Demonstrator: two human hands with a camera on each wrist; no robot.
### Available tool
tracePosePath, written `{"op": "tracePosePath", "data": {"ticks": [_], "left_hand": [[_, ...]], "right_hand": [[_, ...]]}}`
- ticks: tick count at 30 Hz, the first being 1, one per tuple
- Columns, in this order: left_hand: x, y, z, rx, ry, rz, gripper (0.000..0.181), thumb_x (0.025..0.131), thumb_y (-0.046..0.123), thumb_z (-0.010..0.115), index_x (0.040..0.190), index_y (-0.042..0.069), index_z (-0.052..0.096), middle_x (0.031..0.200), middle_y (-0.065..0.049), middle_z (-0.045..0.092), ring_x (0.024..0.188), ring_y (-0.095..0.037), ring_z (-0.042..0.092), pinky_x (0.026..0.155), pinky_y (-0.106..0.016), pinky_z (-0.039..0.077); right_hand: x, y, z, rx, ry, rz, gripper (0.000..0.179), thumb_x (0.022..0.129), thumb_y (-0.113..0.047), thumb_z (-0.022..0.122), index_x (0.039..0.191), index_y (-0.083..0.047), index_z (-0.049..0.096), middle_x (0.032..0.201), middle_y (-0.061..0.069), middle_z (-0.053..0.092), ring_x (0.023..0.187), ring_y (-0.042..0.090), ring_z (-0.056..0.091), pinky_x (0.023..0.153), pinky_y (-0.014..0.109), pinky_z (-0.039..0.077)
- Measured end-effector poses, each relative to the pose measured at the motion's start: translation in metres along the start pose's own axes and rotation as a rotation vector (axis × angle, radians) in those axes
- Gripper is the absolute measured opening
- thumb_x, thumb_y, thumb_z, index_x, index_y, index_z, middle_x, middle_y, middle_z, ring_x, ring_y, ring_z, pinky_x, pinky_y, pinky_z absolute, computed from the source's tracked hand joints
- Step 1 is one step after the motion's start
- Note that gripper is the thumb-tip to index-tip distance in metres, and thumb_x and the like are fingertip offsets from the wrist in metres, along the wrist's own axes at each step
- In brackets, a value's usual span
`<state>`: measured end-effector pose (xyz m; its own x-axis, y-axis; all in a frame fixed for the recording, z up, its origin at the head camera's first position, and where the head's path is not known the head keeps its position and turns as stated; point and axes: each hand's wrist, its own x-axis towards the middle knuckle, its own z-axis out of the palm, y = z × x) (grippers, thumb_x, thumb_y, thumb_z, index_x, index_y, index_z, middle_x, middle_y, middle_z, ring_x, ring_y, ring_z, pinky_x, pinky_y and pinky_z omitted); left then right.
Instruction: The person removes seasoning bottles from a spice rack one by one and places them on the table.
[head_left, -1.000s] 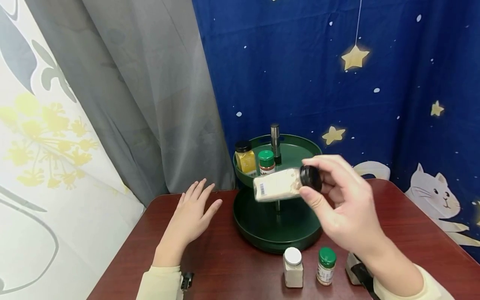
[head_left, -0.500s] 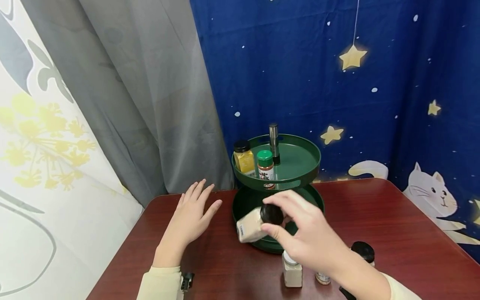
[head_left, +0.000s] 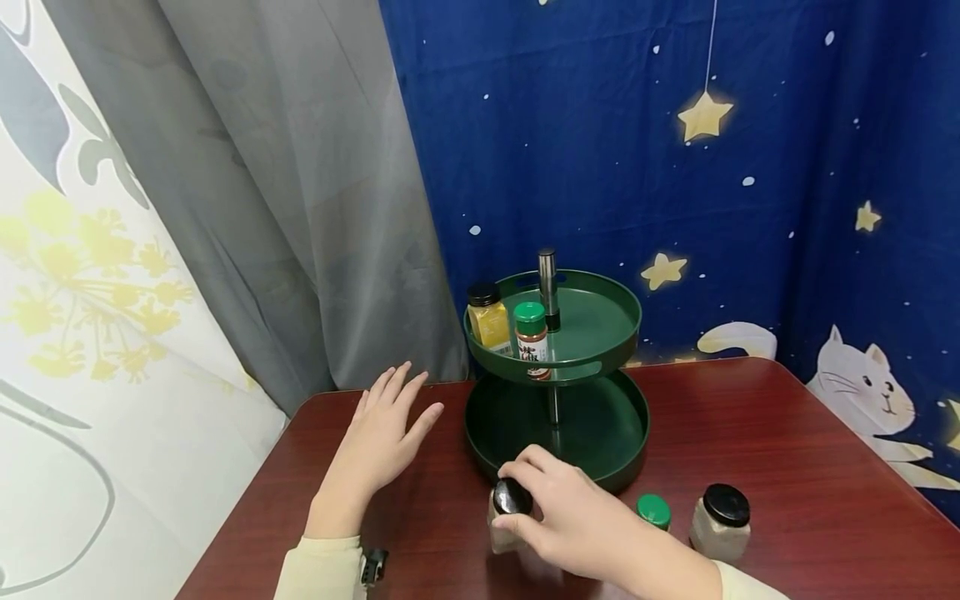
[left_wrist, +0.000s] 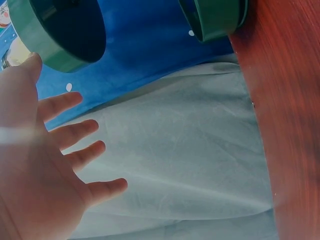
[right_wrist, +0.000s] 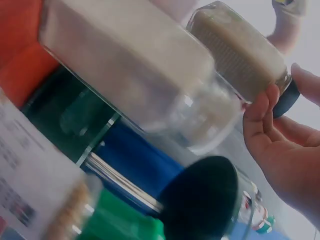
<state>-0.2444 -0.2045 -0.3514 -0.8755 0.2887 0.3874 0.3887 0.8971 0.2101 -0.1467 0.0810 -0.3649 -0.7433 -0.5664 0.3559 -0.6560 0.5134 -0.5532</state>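
My right hand (head_left: 516, 495) grips the black lid of a pale-powder spice jar (head_left: 497, 536), which stands on the red-brown table (head_left: 787, 442) just in front of the green two-tier rack (head_left: 557, 450). The right wrist view shows that jar (right_wrist: 240, 60) close up with my fingertips (right_wrist: 262, 120) on its lid. My left hand (head_left: 378, 437) lies flat and open on the table left of the rack, its fingers spread (left_wrist: 65, 150). On the upper tier (head_left: 592, 321) stand a yellow jar with a black lid (head_left: 487, 317) and a red jar with a green lid (head_left: 531, 335).
A green-lidded jar (head_left: 653, 510) sits half hidden behind my right hand, and a wide black-lidded jar (head_left: 720, 522) stands to its right. The rack's metal pole (head_left: 547, 287) rises at its centre. Curtains hang behind the table.
My right hand carried the pale jar down from in front of the upper tier to the table before the rack, turning it upright. The left hand stayed still.
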Motion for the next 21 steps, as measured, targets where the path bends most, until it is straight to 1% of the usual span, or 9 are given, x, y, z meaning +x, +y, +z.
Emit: {"op": "tracePosePath", "data": {"ticks": [5,9,16,21], "left_hand": [[0.000,0.000,0.000,-0.006,-0.005,-0.002,0.066,0.109,0.059,0.048,0.160,0.016,0.050,0.173,-0.014,0.037,0.162,-0.039,0.028,0.128,-0.072,0.024],[-0.001,0.000,0.001,-0.010,-0.011,-0.003,0.066,0.109,0.059,0.048,0.160,0.016,0.051,0.173,-0.014,0.036,0.162,-0.039,0.028,0.128,-0.071,0.023],[-0.002,-0.001,0.002,-0.013,-0.010,-0.002,0.065,0.109,0.058,0.049,0.159,0.016,0.052,0.172,-0.014,0.037,0.162,-0.040,0.028,0.128,-0.072,0.024],[-0.002,-0.002,0.003,-0.014,-0.015,-0.005,0.065,0.109,0.059,0.049,0.158,0.017,0.052,0.172,-0.014,0.037,0.162,-0.040,0.028,0.128,-0.072,0.023]], "right_hand": [[0.002,0.006,0.011,-0.016,-0.075,0.056,0.045,0.102,-0.047,0.070,0.129,-0.010,0.069,0.112,-0.005,0.060,0.086,-0.003,0.058,0.076,0.018,0.055],[0.003,0.009,0.016,-0.048,-0.098,0.089,0.045,0.101,-0.048,0.071,0.126,-0.011,0.070,0.109,-0.004,0.061,0.088,0.002,0.060,0.076,0.019,0.056],[0.004,0.010,0.020,-0.090,-0.130,0.140,0.050,0.098,-0.051,0.074,0.128,-0.010,0.072,0.105,-0.005,0.061,0.084,-0.002,0.054,0.073,0.020,0.054],[0.004,0.012,0.024,-0.088,-0.147,0.139,0.048,0.097,-0.047,0.076,0.127,-0.010,0.073,0.103,-0.005,0.060,0.081,-0.003,0.054,0.071,0.018,0.054]]}}
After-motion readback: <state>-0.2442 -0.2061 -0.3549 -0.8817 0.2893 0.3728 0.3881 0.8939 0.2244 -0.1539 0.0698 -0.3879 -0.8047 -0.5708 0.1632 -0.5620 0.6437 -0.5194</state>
